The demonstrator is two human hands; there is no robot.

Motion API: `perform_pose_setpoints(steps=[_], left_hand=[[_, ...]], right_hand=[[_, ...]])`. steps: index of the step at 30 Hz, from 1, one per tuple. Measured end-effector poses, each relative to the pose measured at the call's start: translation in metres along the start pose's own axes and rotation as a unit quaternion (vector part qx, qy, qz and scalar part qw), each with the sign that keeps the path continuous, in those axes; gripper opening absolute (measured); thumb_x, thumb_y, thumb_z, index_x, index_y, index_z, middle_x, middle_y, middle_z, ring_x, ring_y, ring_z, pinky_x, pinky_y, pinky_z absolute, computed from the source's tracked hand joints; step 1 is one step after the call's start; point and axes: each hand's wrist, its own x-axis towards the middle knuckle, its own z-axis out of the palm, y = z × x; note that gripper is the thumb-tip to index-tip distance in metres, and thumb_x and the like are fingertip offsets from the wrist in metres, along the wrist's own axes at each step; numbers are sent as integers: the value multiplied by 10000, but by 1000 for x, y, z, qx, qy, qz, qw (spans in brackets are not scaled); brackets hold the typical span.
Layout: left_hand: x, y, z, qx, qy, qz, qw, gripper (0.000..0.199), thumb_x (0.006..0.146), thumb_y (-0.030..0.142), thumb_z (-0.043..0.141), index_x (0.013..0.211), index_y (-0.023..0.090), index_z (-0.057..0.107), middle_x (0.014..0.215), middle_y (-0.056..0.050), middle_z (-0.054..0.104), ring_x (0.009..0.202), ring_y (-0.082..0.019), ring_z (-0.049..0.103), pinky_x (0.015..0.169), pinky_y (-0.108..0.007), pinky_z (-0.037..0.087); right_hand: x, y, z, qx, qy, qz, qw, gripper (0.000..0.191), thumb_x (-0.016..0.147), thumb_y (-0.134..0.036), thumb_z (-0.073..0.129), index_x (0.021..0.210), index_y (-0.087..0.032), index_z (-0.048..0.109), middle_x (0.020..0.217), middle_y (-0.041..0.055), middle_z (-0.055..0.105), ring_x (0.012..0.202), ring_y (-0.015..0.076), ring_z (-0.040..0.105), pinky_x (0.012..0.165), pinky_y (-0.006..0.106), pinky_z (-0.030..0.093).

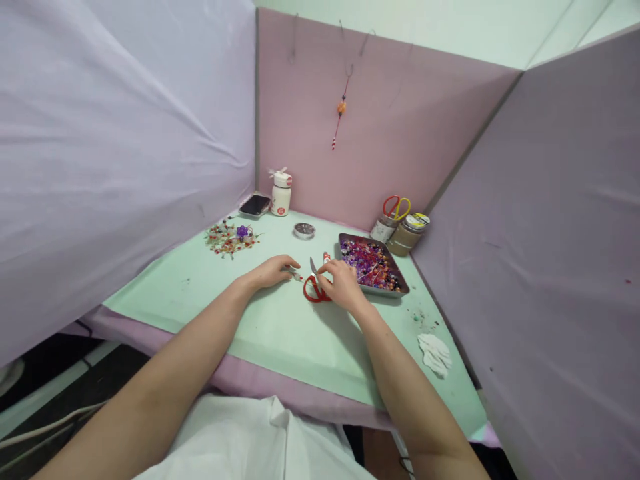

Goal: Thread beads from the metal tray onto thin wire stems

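Near the middle of the pale green table top, my left hand [274,271] has its fingertips around a small beaded piece [296,275] with red and clear beads. My right hand [341,283] is at the red-handled scissors [313,291], which lie on the table with their blades pointing away. Its thumb and index finger come together beside the blades; anything between them is too small to make out. Just beyond that hand lies a small red and white object [327,257]. A metal tray [389,293] of purple, red and orange beads stands to the right.
Loose beads [231,240] lie at the left, a phone [255,205] and white bottle [281,195] behind. A round tin [304,231] stands mid-back, jars [407,235] with more scissors [397,207] back right. White gloves [435,355] lie right. A beaded string [341,108] hangs on the back panel.
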Motion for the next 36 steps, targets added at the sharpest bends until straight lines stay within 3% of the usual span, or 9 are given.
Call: perform_pose_setpoints(steps=[3, 6, 12, 16, 20, 24, 27, 36], left_hand=[[3, -4, 2, 10, -3, 21, 1000, 344, 678, 214, 576, 1005, 165, 672, 1038, -93, 652, 974, -212, 591, 891, -330, 433], [6, -7, 7, 22, -5, 38, 999, 333, 675, 216, 602, 995, 174, 680, 1007, -81, 658, 970, -210, 588, 883, -319, 426], [9, -3, 14, 24, -24, 41, 999, 166, 707, 236, 600, 823, 171, 700, 848, -60, 661, 873, -198, 589, 842, -319, 421], [7, 5, 16, -106, 8, -3, 994, 200, 718, 312, 618, 834, 156, 668, 847, -55, 664, 801, -178, 596, 770, -314, 445], [3, 15, 17, -299, -7, -47, 953, 304, 702, 376, 686, 882, 144, 612, 879, -65, 662, 791, -153, 607, 776, -324, 458], [0, 25, 17, -425, -41, -75, 901, 402, 681, 382, 735, 976, 146, 599, 855, -60, 657, 711, -111, 585, 730, -300, 460], [-1, 28, 17, -441, -44, -85, 892, 458, 687, 381, 737, 1061, 145, 618, 801, -37, 629, 668, -90, 542, 664, -258, 439], [0, 27, 20, -443, -36, -102, 890, 404, 714, 408, 704, 1001, 128, 659, 763, -29, 578, 642, -80, 487, 622, -234, 416]], right_hand=[[7, -7, 9, -52, -95, 5, 994, 111, 781, -187, 542, 747, -201, 648, 877, 87, 644, 911, 249, 545, 776, 367, 318], [12, -14, 17, -89, -126, 26, 988, 115, 770, -156, 536, 707, -179, 629, 866, 124, 642, 908, 276, 549, 749, 383, 337], [8, -14, 29, -66, -60, 45, 995, 132, 784, -156, 514, 703, -189, 612, 856, 124, 634, 904, 258, 551, 715, 355, 358], [6, -5, 29, 64, 2, 65, 996, 120, 812, -206, 484, 729, -197, 571, 791, 63, 627, 778, 197, 557, 687, 311, 378], [8, 0, 26, 245, 29, 92, 965, 127, 826, -274, 468, 725, -211, 513, 672, -2, 601, 623, 154, 541, 615, 271, 395], [9, 1, 25, 321, 31, 105, 941, 121, 819, -299, 472, 733, -217, 500, 613, -29, 570, 563, 136, 509, 572, 252, 391], [9, 1, 25, 322, 35, 98, 941, 134, 816, -315, 480, 729, -216, 505, 599, -33, 539, 552, 127, 469, 551, 242, 370], [9, -6, 17, 358, 25, 67, 931, 133, 813, -320, 491, 735, -214, 509, 604, -34, 512, 559, 123, 448, 553, 244, 370]])
